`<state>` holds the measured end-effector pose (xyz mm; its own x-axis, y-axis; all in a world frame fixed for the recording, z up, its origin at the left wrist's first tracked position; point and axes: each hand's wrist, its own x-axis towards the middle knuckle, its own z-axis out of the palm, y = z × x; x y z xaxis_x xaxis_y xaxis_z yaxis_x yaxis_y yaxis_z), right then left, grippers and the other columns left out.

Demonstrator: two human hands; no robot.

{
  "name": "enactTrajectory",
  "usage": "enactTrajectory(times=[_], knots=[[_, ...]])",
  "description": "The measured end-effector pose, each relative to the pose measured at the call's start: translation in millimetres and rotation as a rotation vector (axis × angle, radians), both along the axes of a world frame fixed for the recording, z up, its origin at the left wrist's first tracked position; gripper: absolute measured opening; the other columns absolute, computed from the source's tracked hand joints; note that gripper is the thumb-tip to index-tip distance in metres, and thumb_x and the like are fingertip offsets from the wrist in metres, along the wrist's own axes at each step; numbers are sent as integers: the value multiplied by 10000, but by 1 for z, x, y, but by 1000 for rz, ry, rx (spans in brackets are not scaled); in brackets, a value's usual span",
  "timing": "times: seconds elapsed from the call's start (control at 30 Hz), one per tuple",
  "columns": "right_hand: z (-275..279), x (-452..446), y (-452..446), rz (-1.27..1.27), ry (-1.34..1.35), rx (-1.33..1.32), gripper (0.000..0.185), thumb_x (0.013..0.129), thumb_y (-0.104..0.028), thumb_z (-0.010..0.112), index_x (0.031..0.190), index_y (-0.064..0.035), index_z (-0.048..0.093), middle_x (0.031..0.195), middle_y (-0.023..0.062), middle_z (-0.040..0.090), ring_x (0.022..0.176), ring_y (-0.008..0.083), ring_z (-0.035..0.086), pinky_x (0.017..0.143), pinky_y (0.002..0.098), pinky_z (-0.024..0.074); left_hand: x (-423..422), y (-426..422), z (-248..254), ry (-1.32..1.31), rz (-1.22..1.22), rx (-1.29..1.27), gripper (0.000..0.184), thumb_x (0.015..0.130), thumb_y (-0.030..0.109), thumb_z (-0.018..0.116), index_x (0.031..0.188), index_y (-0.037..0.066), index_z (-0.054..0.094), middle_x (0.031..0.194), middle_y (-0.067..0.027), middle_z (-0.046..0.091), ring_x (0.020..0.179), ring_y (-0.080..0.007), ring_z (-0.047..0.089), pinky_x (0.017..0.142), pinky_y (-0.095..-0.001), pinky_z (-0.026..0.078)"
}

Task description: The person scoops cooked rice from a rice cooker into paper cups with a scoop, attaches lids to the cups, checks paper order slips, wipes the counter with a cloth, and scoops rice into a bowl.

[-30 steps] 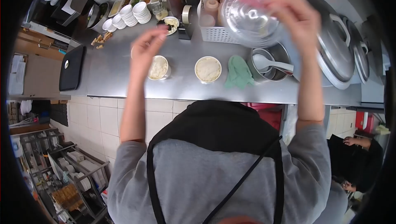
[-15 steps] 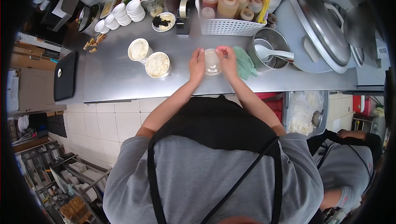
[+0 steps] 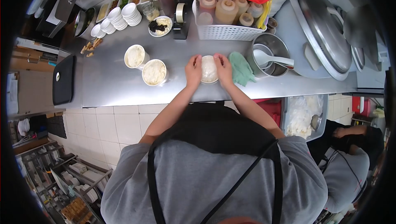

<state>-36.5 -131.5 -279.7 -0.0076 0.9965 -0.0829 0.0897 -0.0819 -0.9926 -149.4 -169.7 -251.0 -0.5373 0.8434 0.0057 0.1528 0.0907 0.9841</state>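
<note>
Near the counter's front edge, a round white container (image 3: pixel 209 70) with a clear plastic lid sits between my hands; pale contents show through it. My left hand (image 3: pixel 193 71) curls against its left side, fingertips at the rim. Against the right side is my right hand (image 3: pixel 224 70), fingers bent in the same way. Two open paper bowls of white rice, one (image 3: pixel 154 73) nearer and one (image 3: pixel 135 56) farther back, stand to the left. Just right of my right hand lies a crumpled green cloth (image 3: pixel 241 68).
A steel pot (image 3: pixel 270 54) holds a white rice paddle (image 3: pixel 268 59). Behind are a white basket (image 3: pixel 227 33) of squeeze bottles, a tape dispenser (image 3: pixel 180 21), a small dish (image 3: pixel 160 26) and stacked white cups (image 3: pixel 131 14). A large lidded cooker (image 3: pixel 324 30) stands right. A co-worker (image 3: pixel 346 166) is at lower right.
The view has shifted slightly. My hands have closed in along the sides of the lidded container, and its pale contents show more plainly through the lid. The co-worker's arm has moved.
</note>
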Motion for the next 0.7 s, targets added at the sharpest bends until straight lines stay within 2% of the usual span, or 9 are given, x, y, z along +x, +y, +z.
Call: enactTrajectory(times=[0.13, 0.23, 0.33, 0.43, 0.53, 0.6, 0.63, 0.67, 0.7], knots=[[-7, 4, 6, 70, -3, -40, 270, 860, -238, 542, 1012, -17, 567, 869, 38, 583, 774, 94, 513, 707, 222, 416, -1, 0, 4, 0, -22, 6, 264, 856, 198, 508, 989, -21, 575, 841, -165, 621, 761, -242, 596, 707, -302, 452], [-15, 7, 18, 197, -99, 27, 269, 843, -220, 560, 1026, -23, 566, 851, 52, 591, 785, 118, 526, 714, 245, 431, -4, -1, 6, 195, -55, 29, 266, 854, 193, 504, 992, -22, 578, 896, -189, 615, 841, -273, 597, 751, -323, 447], [35, 14, 24, 280, -258, 166, 345, 807, -205, 591, 1094, -23, 532, 964, 117, 575, 847, 212, 543, 748, 312, 438, -11, 5, 7, 229, -86, 29, 297, 853, 212, 506, 1026, -19, 579, 970, -203, 604, 903, -275, 592, 797, -323, 443], [192, 37, 43, 384, -130, 561, 375, 775, -192, 620, 1102, -32, 534, 1048, 143, 545, 935, 260, 528, 785, 343, 431, -29, 19, 4, 332, -85, 33, 343, 831, 211, 548, 1082, -23, 544, 973, -218, 598, 892, -297, 598, 776, -336, 454], [355, 83, 82, 119, -394, 1393, 285, 728, -110, 632, 999, -39, 581, 1001, 121, 580, 902, 270, 548, 789, 342, 431, -39, 19, 37, 425, -41, 47, 359, 806, 203, 575, 1097, -4, 538, 986, -208, 591, 905, -315, 576, 784, -355, 443], [458, 120, 118, -96, -321, 1655, 237, 719, -122, 640, 933, -34, 590, 915, 106, 610, 814, 280, 573, 745, 330, 444, -46, 26, 53, 540, 3, 170, 357, 799, 199, 582, 1098, 9, 541, 990, -200, 589, 915, -314, 567, 791, -361, 437], [504, 144, 143, -261, -466, 1722, 223, 768, -88, 576, 985, -44, 598, 921, 80, 610, 792, 153, 562, 629, 269, 421, -49, 23, 70, 560, 22, 184, 337, 796, 190, 583, 1083, 15, 552, 991, -192, 588, 926, -303, 560, 802, -357, 430], [551, 164, 162, -374, -587, 1765, 229, 742, -87, 580, 967, -52, 610, 972, 86, 613, 869, 195, 575, 709, 295, 442, -51, 18, 85, 580, 40, 191, 318, 793, 182, 585, 1067, 21, 563, 992, -184, 587, 937, -293, 553, 813, -353, 423], [598, 182, 173, -400, -548, 1762, 189, 772, -132, 557, 904, -8, 608, 823, 142, 606, 751, 246, 589, 671, 289, 454, -53, 15, 100, 582, 47, 203, 318, 793, 182, 585, 1067, 21, 563, 992, -184, 587, 937, -293, 553, 813, -353, 423]])
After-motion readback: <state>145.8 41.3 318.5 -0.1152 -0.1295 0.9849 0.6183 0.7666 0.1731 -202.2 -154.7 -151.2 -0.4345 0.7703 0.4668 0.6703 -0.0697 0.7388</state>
